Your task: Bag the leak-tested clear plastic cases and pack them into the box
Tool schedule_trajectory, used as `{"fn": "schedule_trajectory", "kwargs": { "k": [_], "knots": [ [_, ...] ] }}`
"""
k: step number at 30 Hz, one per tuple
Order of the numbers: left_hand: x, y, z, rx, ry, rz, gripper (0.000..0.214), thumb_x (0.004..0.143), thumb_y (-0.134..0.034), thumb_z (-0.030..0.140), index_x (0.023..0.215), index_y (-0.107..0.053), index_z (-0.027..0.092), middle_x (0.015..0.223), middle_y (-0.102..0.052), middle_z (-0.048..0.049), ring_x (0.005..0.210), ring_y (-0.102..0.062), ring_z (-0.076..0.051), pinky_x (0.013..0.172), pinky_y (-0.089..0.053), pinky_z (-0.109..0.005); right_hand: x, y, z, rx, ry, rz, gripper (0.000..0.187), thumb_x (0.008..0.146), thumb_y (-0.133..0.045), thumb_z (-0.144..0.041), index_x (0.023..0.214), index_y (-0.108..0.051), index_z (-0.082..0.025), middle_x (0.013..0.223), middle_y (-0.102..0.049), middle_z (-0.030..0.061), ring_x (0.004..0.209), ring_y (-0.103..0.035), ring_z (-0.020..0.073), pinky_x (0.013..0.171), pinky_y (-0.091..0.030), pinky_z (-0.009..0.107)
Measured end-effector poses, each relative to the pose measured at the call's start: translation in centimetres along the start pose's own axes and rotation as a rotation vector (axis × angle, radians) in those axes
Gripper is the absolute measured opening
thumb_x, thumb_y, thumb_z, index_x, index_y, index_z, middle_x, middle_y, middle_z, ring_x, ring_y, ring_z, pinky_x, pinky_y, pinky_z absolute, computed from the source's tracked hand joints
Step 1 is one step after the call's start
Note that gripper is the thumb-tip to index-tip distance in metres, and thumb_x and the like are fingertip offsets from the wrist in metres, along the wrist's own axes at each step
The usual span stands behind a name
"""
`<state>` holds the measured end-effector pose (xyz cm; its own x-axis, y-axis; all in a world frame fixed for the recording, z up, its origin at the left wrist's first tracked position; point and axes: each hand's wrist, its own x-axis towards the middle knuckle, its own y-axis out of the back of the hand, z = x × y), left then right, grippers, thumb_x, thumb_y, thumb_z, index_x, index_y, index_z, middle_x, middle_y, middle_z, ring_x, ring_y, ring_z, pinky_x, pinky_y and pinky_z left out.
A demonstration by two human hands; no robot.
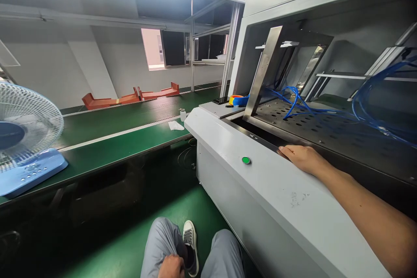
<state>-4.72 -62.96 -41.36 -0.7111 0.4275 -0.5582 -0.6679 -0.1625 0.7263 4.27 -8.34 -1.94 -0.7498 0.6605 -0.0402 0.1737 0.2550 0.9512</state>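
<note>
Status: looks like a pause or standby, my read; no finished step shows.
Right hand (304, 156): lies palm-down on the inner edge of the grey front panel (228, 139), fingertips at the dark slot (265, 131). Underside hidden, so can't tell if it's clamped on the edge or just resting.
Left hand (171, 266): on the left trouser knee (161, 236), fingers look curled; palm hidden, can't tell if they're together on anything.
Panel location: right of the legs, running along the front of the machine.
Green button (246, 160): set in the panel top, no hand on it; right hand is well apart from it.
Machine bay: perforated plate (332, 137) behind the slot, blue tubing (295, 91) loosely coiled over it, metal upright (264, 74) at the plate's near-left corner.
Done: frame and tubing are in the bay; whether they're hooked up, can't tell.
Left over: can't judge from 1 view; no part in sight is clearly in process.
Panel far end: yellow, red and blue item (240, 101), maybe tape.
Bench (107, 152): blue fan (24, 128), white paper (176, 125), small white bottle (183, 115); 2 red trays (110, 103) at the far side, both out of reach.
</note>
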Motion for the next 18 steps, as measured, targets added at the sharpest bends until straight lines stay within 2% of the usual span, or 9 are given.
{"fn": "schedule_trajectory", "kwargs": {
  "k": [6, 13, 18],
  "knots": [
    [0.11, 0.0, -0.06, 0.125, -0.049, 0.019, 0.013, 0.06, -0.06, 0.021, 0.06, -0.047, 0.023, 0.086, -0.065, -0.0094, 0.112, -0.061, -0.043, 0.102, -0.041, -0.057, 0.0, -0.01, 0.07, 0.005, -0.003, -0.008, 0.046, 0.104, -0.035, -0.047, 0.082, -0.069, -0.024, 0.088, -0.071, 0.0055, 0.087, -0.063, 0.0236, 0.073, -0.04, 0.031],
    [0.36, -0.17, -0.3, 0.191, -0.062, -0.01, 0.005, 0.064, -0.059, 0.021, 0.068, -0.056, 0.022, 0.096, -0.068, -0.011, 0.115, -0.061, -0.043, 0.103, -0.04, -0.058, 0.36, -0.12, 0.4, -0.006, -0.002, -0.026, 0.047, 0.104, -0.033, -0.048, 0.084, -0.069, -0.024, 0.09, -0.071, 0.006, 0.089, -0.062, 0.0245, 0.074, -0.04, 0.031],
    [0.43, -0.1, -0.32, 0.208, -0.061, -0.023, 0.008, 0.063, -0.06, 0.023, 0.07, -0.06, 0.023, 0.094, -0.067, -0.01, 0.114, -0.061, -0.041, 0.102, -0.039, -0.057, 0.1, 0.05, 0.01, 0.007, -0.023, -0.037, 0.047, 0.104, -0.034, -0.049, 0.086, -0.07, -0.025, 0.091, -0.071, 0.0061, 0.09, -0.063, 0.0249, 0.074, -0.04, 0.03]
  ]
}}
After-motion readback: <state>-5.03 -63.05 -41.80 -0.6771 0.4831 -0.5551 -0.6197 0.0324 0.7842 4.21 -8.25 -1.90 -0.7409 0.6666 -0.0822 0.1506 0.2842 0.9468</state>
